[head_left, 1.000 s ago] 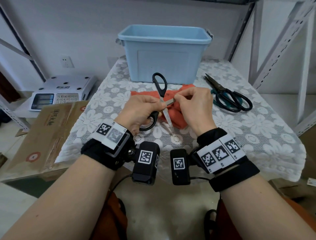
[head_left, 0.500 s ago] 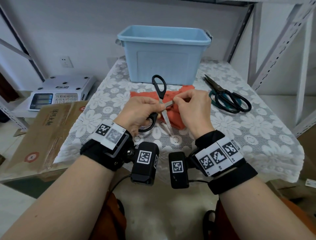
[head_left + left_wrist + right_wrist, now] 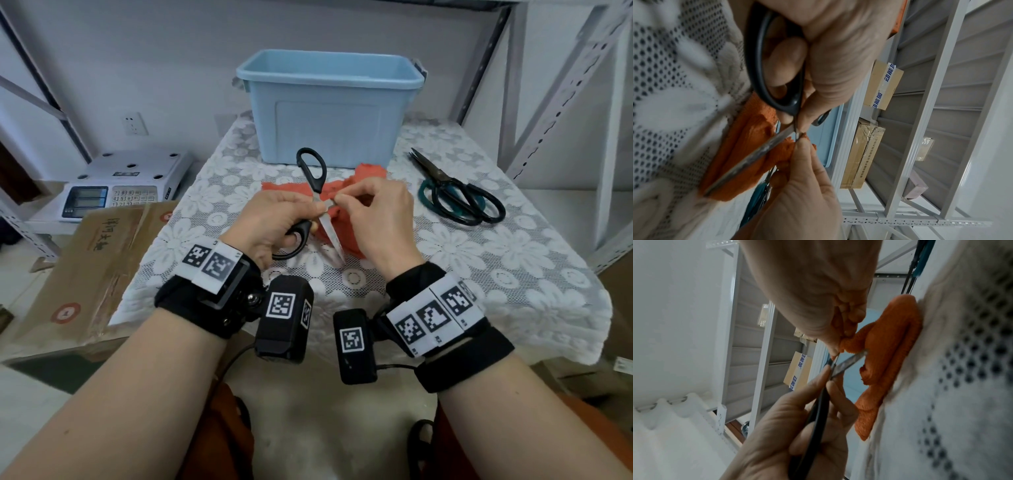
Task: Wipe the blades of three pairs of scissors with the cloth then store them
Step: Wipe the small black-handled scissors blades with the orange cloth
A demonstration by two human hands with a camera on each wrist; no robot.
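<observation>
Lace-covered table point(image 3: 479, 274). Black scissors point(image 3: 310, 171) spread open: left hand point(image 3: 270, 226) grips lower handle; right hand point(image 3: 380, 219) pinches orange cloth point(image 3: 291, 188) onto a blade. Green scissors point(image 3: 459, 195) lie rightward, unwiped; bin point(image 3: 329, 113) beyond. Early stage, judging.

Right hand point(image 3: 380, 219) slid slightly along short blade toward pivot of black-handled scissors point(image 3: 317, 202), fingers point(image 3: 346, 198) pinching orange cloth point(image 3: 342, 226) closer to left hand point(image 3: 274, 226). Scissors' upper loop handle shifted slightly away from blue bin point(image 3: 329, 106), tilted a little more upright. Otherwise little change.
</observation>
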